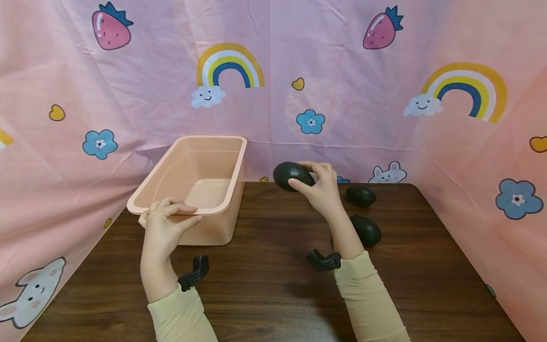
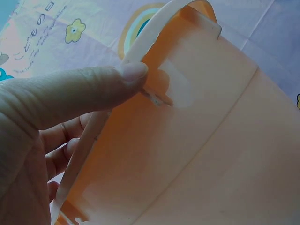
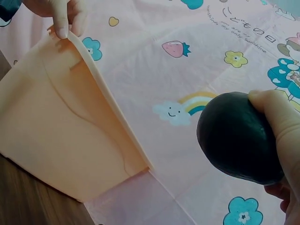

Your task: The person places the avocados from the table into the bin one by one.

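A peach-coloured plastic bin [image 1: 237,209] stands on the left part of the table. My left hand [image 1: 164,225] pinches its near rim, thumb outside and fingers over the inner side; the left wrist view shows the thumb [image 2: 108,86] against the rim. Raised above the table, right of the bin, a dark green avocado [image 1: 290,175] is held between the thumb and fingers of my right hand [image 1: 320,187]. The right wrist view shows that avocado [image 3: 236,138] up close. The part of the bin's floor seen in the head view is bare.
Two more avocados lie on the table to the right, one farther back [image 1: 361,195] and one nearer [image 1: 366,231], partly behind my right forearm. A pink printed cloth [image 1: 333,57] hangs behind and along both sides of the brown wooden table [image 1: 273,294].
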{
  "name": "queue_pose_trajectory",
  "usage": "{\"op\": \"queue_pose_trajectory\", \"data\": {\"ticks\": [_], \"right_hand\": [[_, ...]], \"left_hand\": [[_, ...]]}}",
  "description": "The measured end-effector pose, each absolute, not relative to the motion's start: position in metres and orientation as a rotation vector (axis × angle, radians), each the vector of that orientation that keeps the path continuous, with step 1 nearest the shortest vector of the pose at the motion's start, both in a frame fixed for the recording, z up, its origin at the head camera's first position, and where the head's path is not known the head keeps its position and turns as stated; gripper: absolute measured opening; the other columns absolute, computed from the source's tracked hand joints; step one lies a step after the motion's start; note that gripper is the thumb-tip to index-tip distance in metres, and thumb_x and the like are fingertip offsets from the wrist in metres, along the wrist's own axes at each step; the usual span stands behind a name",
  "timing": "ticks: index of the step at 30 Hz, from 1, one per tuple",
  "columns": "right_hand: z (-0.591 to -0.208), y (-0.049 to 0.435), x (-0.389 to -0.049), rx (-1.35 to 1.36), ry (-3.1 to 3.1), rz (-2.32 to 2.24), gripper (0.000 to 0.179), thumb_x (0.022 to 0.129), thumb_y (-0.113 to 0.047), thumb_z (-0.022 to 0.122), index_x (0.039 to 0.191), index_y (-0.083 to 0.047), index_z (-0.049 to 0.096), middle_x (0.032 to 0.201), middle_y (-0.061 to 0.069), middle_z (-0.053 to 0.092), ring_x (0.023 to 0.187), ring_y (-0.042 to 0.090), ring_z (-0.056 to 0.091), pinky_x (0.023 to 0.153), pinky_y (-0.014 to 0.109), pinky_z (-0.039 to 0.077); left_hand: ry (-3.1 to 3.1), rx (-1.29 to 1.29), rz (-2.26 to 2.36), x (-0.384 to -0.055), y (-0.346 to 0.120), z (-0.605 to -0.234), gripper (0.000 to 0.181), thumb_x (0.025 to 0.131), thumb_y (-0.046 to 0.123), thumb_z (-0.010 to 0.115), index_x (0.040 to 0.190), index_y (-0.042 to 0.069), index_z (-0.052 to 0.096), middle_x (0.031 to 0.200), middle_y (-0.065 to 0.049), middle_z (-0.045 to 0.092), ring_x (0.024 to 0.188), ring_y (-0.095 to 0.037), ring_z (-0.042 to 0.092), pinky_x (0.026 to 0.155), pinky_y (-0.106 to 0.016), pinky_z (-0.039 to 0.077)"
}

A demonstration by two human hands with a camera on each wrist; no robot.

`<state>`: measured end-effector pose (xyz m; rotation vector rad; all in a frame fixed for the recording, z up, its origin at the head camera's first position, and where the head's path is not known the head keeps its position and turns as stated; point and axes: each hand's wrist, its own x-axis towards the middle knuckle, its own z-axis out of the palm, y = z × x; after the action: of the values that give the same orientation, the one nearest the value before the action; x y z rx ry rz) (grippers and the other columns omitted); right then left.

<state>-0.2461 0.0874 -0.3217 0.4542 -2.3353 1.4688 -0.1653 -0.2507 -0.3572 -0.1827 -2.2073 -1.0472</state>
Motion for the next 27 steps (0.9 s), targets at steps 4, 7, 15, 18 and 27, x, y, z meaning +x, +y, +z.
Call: {"op": "queue_pose_trajectory", "data": {"ticks": [4,7,15,18,27], "right_hand": [[-0.322,0.081,-0.246,0.455,-2.328,1.476,0.048,0.079,-0.036,0.078,0.121,-0.016,0.065,0.12,0.008,0.046,0.12,0.029,0.029,0.089,0.053,0.032],[-0.322,0.076,-0.246,0.477,-2.327,1.476,0.048,0.08,-0.038,0.077,0.121,-0.016,0.065,0.12,0.008,0.047,0.12,0.03,0.029,0.088,0.053,0.032],[-0.324,0.068,-0.246,0.493,-2.309,1.536,0.046,0.08,-0.037,0.077,0.12,-0.017,0.065,0.119,0.006,0.046,0.123,0.029,0.026,0.092,0.052,0.032],[-0.324,0.065,-0.247,0.506,-2.304,1.532,0.046,0.08,-0.037,0.077,0.12,-0.017,0.065,0.118,0.005,0.047,0.123,0.028,0.027,0.093,0.052,0.03],[-0.323,0.052,-0.248,0.533,-2.282,1.544,0.047,0.078,-0.038,0.078,0.118,-0.017,0.067,0.115,0.003,0.05,0.121,0.026,0.028,0.091,0.051,0.03]], "left_hand": [[-2.219,-0.185,-1.044,-0.165,-0.251,-0.357,0.02,0.064,0.004,0.088,0.079,0.006,0.076,0.088,-0.005,0.06,0.098,-0.02,0.04,0.091,-0.048,0.005],[-2.223,-0.175,-1.036,-0.164,-0.253,-0.355,0.02,0.063,0.004,0.088,0.079,0.006,0.076,0.089,-0.005,0.06,0.098,-0.021,0.04,0.091,-0.048,0.005],[-2.229,-0.156,-1.035,-0.163,-0.253,-0.355,0.02,0.064,0.005,0.088,0.08,0.007,0.076,0.09,-0.005,0.06,0.097,-0.02,0.04,0.091,-0.047,0.005],[-2.225,-0.159,-1.036,-0.164,-0.252,-0.356,0.02,0.063,0.005,0.088,0.08,0.007,0.076,0.09,-0.005,0.06,0.098,-0.019,0.04,0.09,-0.047,0.005],[-2.218,-0.171,-1.044,-0.167,-0.251,-0.358,0.021,0.063,0.004,0.088,0.08,0.007,0.076,0.089,-0.005,0.06,0.097,-0.019,0.039,0.09,-0.046,0.005]]}}
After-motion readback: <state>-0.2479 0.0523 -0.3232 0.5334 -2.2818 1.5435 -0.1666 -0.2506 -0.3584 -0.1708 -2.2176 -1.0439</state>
